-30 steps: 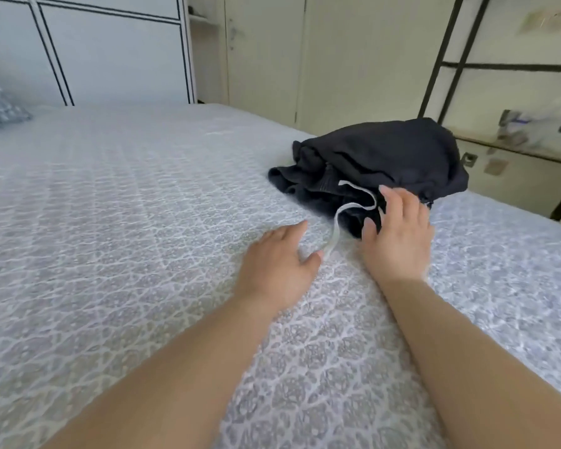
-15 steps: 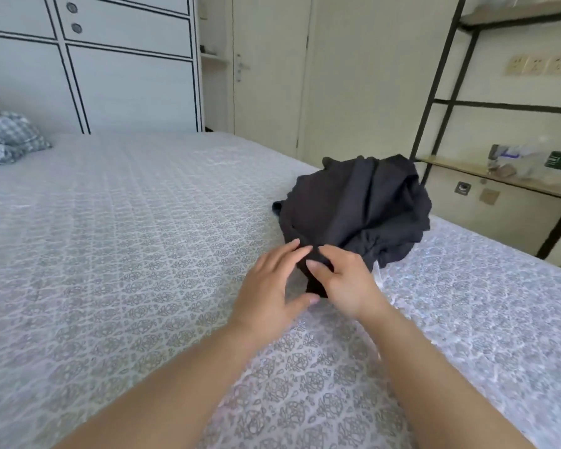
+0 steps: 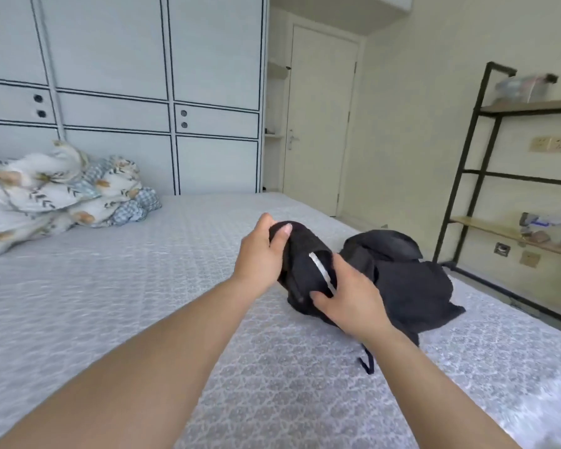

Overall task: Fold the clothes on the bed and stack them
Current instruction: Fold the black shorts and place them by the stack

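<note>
Both hands were on a bunched-up black garment [image 3: 308, 270] near the right side of the bed [image 3: 143, 303]. The left hand [image 3: 259, 257] gripped the top of the bunch, with its thumb [image 3: 280, 236] pressed over the front of the cloth and its fingers curled round the back. The right hand [image 3: 350, 299] held the lower part of the same bunch, its thumb lying across the dark cloth and the fingers tucked under it, out of sight. A thin white cord [image 3: 321, 273] ran down the cloth between the two hands. The part in the hands was lifted a little off the bed, and the rest of the black clothes [image 3: 412, 286] lay in a soft heap just behind and to the right, touching the held part (it was hard to tell if it was one piece or more). A small dark loop [image 3: 366, 362] hung onto the bed near the right arm. Far off at the left sat a crumpled flowery blanket [image 3: 46, 196]. Behind the bed stood a pale wardrobe [image 3: 127, 92], a door [image 3: 318, 124], and a black shelf rack [image 3: 467, 176] at the right.
</note>
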